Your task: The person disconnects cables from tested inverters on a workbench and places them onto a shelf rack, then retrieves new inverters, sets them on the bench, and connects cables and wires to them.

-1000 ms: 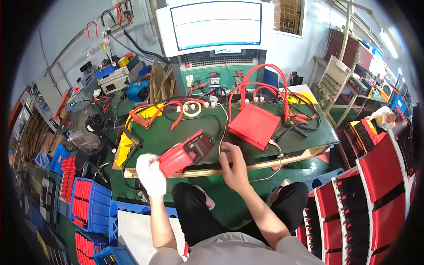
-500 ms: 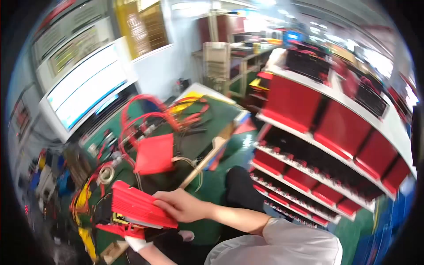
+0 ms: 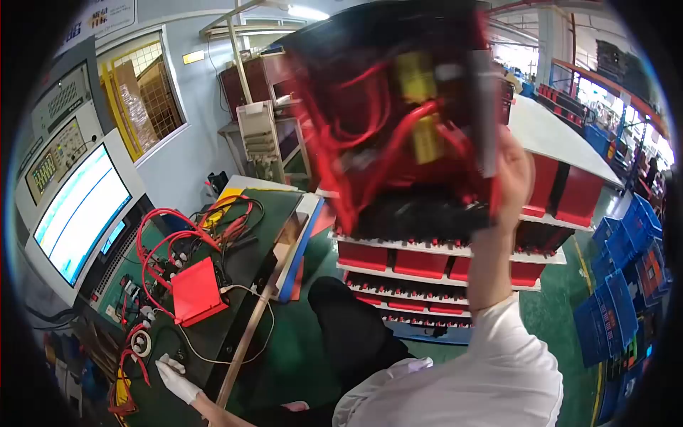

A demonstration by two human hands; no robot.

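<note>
My right hand (image 3: 514, 178) is raised high and closed on the side edge of a red-and-black electrical device housing (image 3: 384, 178). The open side faces me, tilted and slightly blurred, and shows thick red cables and a yellow-taped part inside. Low at the left, my left hand (image 3: 176, 378), in a white glove, hovers over or rests on the green bench top (image 3: 245, 267) with its fingers apart and nothing in them. A red box (image 3: 197, 292) sits on the bench beyond it, with looped red cables (image 3: 167, 228) around it. A roll of tape (image 3: 141, 344) is near the left fingers.
A lit monitor (image 3: 82, 213) stands at the bench's back left. Ahead on the right is a white shelf rack (image 3: 569, 135) holding several red housings. Stacked blue crates (image 3: 605, 320) line the far right. A wooden strip (image 3: 245, 341) edges the bench.
My right hand has lifted the red housing from the bench's front, up and to the right. My left hand has parted from it and lies lower left. The view has turned right.
</note>
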